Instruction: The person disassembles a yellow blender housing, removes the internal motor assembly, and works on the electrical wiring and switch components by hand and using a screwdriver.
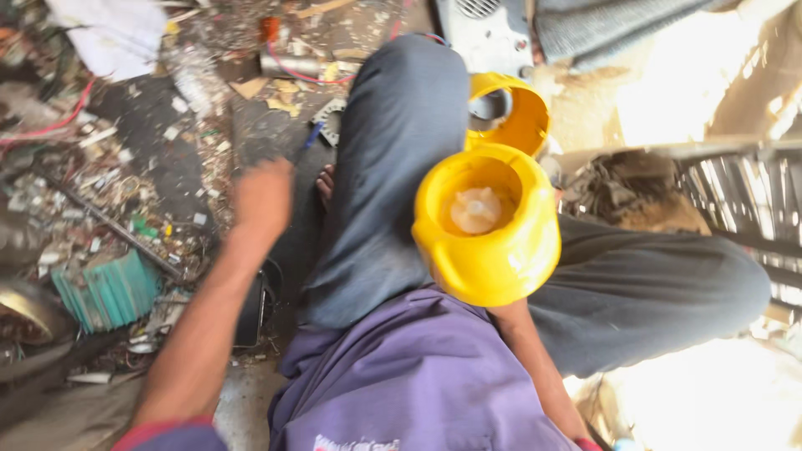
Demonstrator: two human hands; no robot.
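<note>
Yellow housing (489, 227) is being held up by the right hand, open end facing the camera; the hand itself is sitting behind the housing, hidden, so only the forearm is showing below it. Grip shape: cannot tell beyond the fact that it is carrying the part. Inside the housing a pale, whitish hub is showing at the centre. A second yellow housing (510, 113) is lying just beyond the held one, past the right hand, resting against the knee (401, 125), with a grey opening in it.

Left hand (263, 200) is reaching away to the far left side, over the littered floor (150, 150); it is blurred, and whether it is gripping anything cannot be told. A teal finned block (109, 288) is lying nearer than that hand, to its left.

Progress, as a judgement: one housing is already in hand, the other set aside; the left hand is apparently fetching something.

Counts: yellow housings, two; teal blocks, one; hands, two.
</note>
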